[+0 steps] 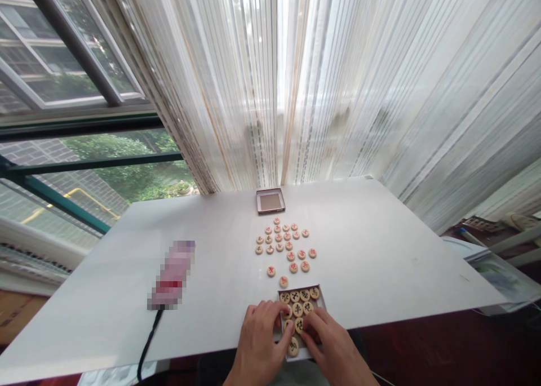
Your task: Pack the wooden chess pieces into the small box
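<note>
A shallow open box [320, 296] near the front edge of the table holds rows of round wooden xiangqi pieces [297, 310] with black characters. Over its left side, my left hand [265, 334] is curled, index finger and thumb against pieces in the left column, which they partly cover. My right hand [327, 338] reaches in from the right, its fingers closed at a xiangqi piece [300, 325]. One more piece [293, 347] lies in the row closest to me. Beyond the box, several loose pieces [279, 238] with red or black characters are scattered on the table.
The box lid [270, 201] lies at the back of the white table [363, 245]. To the left is a pixelated pinkish object [172, 273] with a black cable [147, 341]. Striped curtains [296, 81] hang behind the table, beside an open window [84, 81].
</note>
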Demonstrator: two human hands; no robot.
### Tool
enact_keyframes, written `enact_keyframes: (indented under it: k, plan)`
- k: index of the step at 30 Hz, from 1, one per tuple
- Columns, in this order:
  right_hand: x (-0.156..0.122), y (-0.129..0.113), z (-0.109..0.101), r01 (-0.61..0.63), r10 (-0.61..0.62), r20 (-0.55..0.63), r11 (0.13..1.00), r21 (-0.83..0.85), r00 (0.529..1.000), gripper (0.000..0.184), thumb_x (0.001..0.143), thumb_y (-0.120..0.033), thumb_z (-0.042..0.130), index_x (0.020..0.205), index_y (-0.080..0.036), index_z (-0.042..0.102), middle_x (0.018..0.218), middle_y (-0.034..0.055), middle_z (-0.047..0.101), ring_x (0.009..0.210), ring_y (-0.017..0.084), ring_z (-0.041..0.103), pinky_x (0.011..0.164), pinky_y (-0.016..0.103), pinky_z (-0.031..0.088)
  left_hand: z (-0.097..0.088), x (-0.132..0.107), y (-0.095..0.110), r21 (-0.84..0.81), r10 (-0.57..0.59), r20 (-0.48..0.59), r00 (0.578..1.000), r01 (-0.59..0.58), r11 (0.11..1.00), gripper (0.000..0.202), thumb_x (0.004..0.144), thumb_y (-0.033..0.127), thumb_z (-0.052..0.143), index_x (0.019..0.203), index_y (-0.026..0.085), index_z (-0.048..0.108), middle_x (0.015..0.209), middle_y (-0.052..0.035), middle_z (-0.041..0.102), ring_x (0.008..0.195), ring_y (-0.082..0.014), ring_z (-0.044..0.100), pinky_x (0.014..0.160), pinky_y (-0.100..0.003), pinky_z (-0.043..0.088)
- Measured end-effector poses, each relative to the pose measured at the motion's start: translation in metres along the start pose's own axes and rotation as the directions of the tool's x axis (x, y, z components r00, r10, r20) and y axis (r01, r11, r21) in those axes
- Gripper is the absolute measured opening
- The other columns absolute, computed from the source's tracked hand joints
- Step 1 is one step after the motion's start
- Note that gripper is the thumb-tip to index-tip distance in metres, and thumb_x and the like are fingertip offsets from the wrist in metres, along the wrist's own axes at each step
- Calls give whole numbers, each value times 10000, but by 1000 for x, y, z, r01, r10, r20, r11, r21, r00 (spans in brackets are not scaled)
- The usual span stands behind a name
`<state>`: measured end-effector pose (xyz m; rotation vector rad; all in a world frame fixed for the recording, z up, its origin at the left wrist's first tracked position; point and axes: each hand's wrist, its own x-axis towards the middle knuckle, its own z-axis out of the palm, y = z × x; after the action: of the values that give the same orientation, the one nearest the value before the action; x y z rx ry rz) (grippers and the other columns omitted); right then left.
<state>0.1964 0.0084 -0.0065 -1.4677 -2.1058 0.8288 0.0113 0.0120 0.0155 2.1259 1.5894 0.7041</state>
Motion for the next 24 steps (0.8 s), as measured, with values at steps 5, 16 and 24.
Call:
enact_keyframes:
  k: [5,16,24]
  plan:
    - [1,3,2,15,-15,-10,999,38,1000,148,896,-102,513,864,-224,590,908,35,641,797,182,654,696,266,527,0,2,0,1,-17,3,1000,17,1000,97,884,197,594,962,243,628,827,-10,668,740,-206,615,730,-345,443]
    - [10,7,-41,-6,65,-326,984,179,943,204,957,-393,536,916,-233,655,829,31,684,664,170,632,562,249,512,-15,9,-14,-151,-81,-31,996,76,986,163,983,310,495,903,229,612,807,-7,644,746,-174,604,715,-294,461]
    - [39,51,-49,-96,206,-397,956,278,895,282,937,-461,543,996,-217,671,866,40,722,697,190,656,621,270,538,-44,60,-60,-161,-65,-175,982,37,986,201,987,342,468,946,226,628,898,-31,677,813,-189,627,734,-310,493]
